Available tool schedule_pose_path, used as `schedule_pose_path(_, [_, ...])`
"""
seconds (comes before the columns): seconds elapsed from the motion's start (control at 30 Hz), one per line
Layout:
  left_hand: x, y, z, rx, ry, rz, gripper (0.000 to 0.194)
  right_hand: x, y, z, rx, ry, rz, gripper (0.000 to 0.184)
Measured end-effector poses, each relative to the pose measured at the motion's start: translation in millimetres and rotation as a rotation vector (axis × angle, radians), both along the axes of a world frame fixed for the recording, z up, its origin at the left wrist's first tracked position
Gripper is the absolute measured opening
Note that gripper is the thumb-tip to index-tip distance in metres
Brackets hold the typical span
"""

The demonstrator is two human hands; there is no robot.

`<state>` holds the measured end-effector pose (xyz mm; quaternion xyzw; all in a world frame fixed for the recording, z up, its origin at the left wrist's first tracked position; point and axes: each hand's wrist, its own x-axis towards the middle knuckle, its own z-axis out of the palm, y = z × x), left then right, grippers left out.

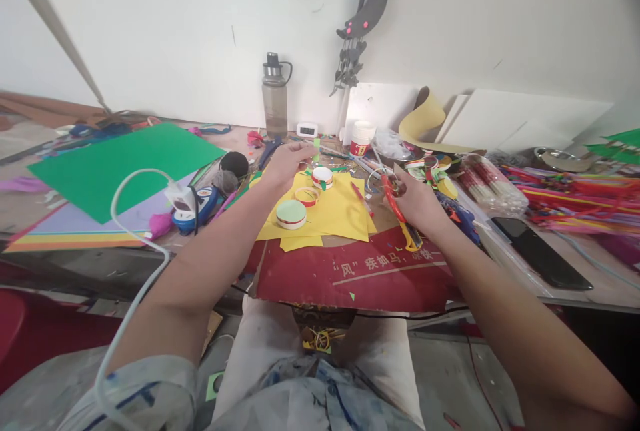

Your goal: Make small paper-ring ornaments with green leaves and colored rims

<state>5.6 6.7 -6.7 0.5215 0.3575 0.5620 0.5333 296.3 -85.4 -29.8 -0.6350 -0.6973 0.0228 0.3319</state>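
My left hand reaches over the yellow paper sheets, fingers curled at the far edge near a small paper ring; what it pinches, if anything, is too small to name. My right hand grips red-handled scissors with a yellow part below the palm. A round green-topped paper disc and a thin ring lie on the yellow paper. All rest on a red cardboard sheet with white lettering.
A green sheet over coloured paper lies left, with a white cable and a blue glue gun. A water bottle stands by the wall. Pipe cleaners and a black phone sit right.
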Motion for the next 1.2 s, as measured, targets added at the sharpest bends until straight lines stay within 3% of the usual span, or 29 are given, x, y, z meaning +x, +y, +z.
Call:
schedule_pose_path(0.13, [-1,2,-2.1,-0.003,-0.003,-0.003,0.023,-10,7,17.0,0.103,0.142,0.051,0.024])
schedule_pose_path(0.23, [-1,2,-3.7,0.001,0.0,-0.004,0.023,-22,12,29.0,0.155,0.382,0.192,0.029])
schedule_pose_path(0.37, [-1,1,-3.8,-0.012,0.032,0.022,0.021,-41,16,33.7,0.008,0.629,0.283,0.029])
schedule_pose_path(0.5, [0,0,-4.4,0.006,0.039,0.013,0.022,-58,19,22.0,-0.086,0.792,0.267,0.027])
schedule_pose_path(0.7, [0,-1,-5.1,0.031,0.025,0.012,0.021,-70,9,10.3,-0.2,0.769,0.376,0.035])
schedule_pose_path(0.9, [3,-8,0.5,0.048,-0.044,-0.001,0.02,-68,-8,14.9,-0.143,0.798,0.406,0.036])
schedule_pose_path(1.03, [8,-19,5.2,-0.005,-0.114,-0.075,0.023,-70,-15,16.2,-0.174,0.743,0.464,0.024])
schedule_pose_path(1.2, [12,-30,7.2,-0.045,-0.151,-0.178,0.024,-72,-21,15.6,-0.185,0.608,0.493,0.033])
